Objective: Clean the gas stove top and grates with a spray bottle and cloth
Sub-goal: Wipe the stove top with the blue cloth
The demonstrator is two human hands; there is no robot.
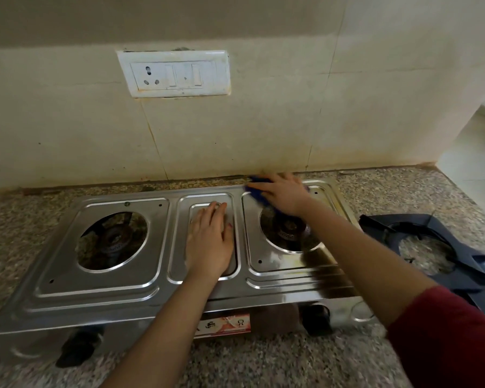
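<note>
My left hand [209,242] lies flat, bracing the gas stove top [101,292]. My right hand [283,194] presses the blue cloth [256,189] flat at its back-right corner. I should wipe forward firmly, skirting the right burner [289,228].

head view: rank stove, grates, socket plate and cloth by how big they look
1. stove
2. grates, though nearer the camera
3. socket plate
4. cloth, mostly hidden under the right hand
</note>
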